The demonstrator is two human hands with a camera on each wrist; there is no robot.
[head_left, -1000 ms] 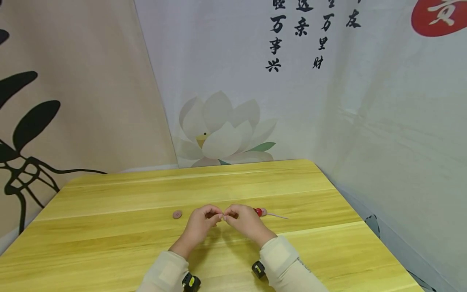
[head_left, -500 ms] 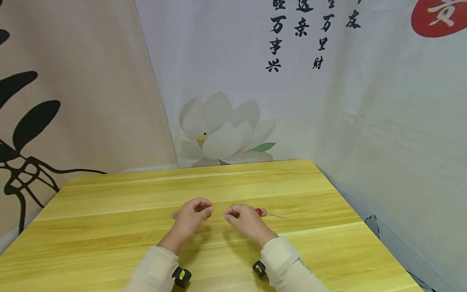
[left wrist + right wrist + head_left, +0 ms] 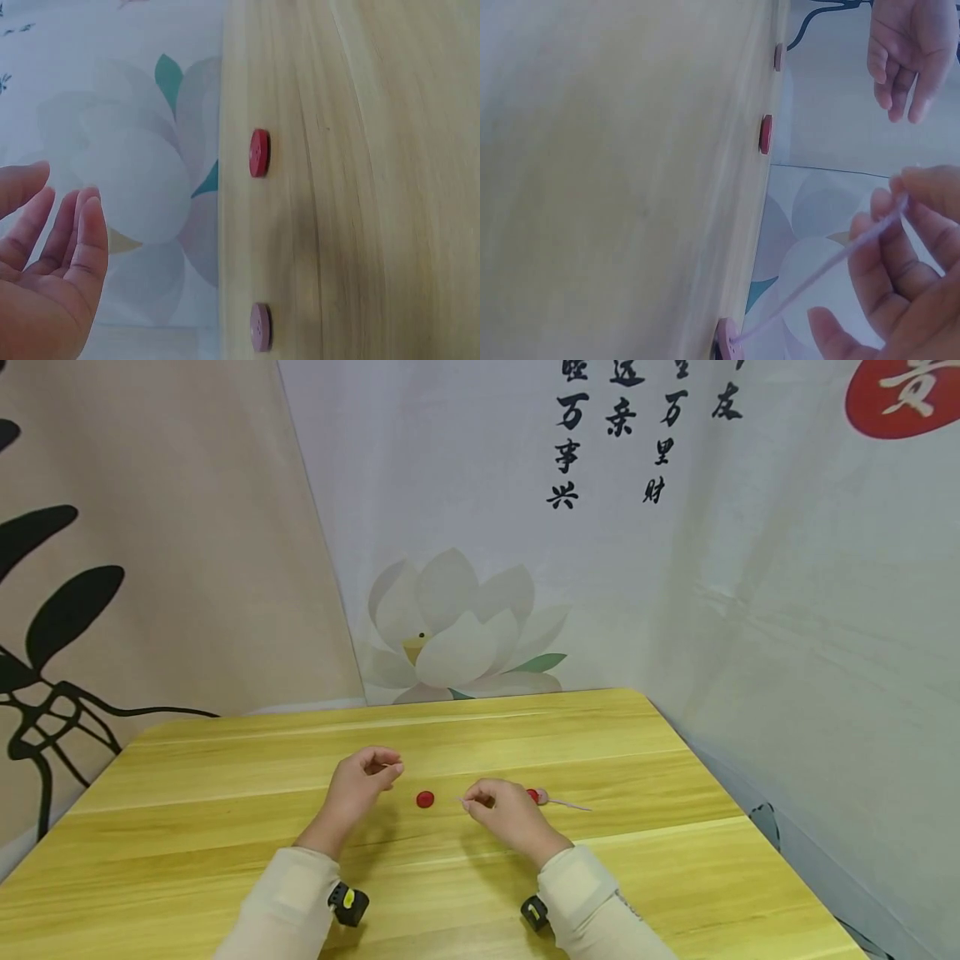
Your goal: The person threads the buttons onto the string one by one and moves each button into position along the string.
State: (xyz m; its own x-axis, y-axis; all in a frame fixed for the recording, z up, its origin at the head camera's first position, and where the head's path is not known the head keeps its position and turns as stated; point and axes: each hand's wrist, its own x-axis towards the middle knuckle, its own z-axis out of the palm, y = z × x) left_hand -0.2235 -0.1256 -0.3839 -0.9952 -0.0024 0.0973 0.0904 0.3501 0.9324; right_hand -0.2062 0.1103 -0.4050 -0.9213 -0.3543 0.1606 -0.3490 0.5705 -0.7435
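My right hand (image 3: 512,817) pinches a thin pale-purple cord (image 3: 817,276) between thumb and index finger, and a short end sticks out past the fingertips. In the right wrist view, the cord runs down to a pink button (image 3: 728,342). Beside the right hand in the head view lie a red button (image 3: 533,796) and a pink one (image 3: 543,796), with a cord tail (image 3: 572,804) trailing right. My left hand (image 3: 358,792) is raised over the table, thumb and fingers apart, holding nothing. Between the hands lies a loose red button (image 3: 425,799).
Another loose pink button (image 3: 260,328) lies on the wooden table (image 3: 225,827), hidden behind the left hand in the head view. A printed cloth backdrop (image 3: 480,527) hangs beyond the table's far edge.
The left hand has drawn away from the right hand's fingertips, moving left and farther back. This uncovers the loose red button and covers the loose pink one. The right hand has barely moved.
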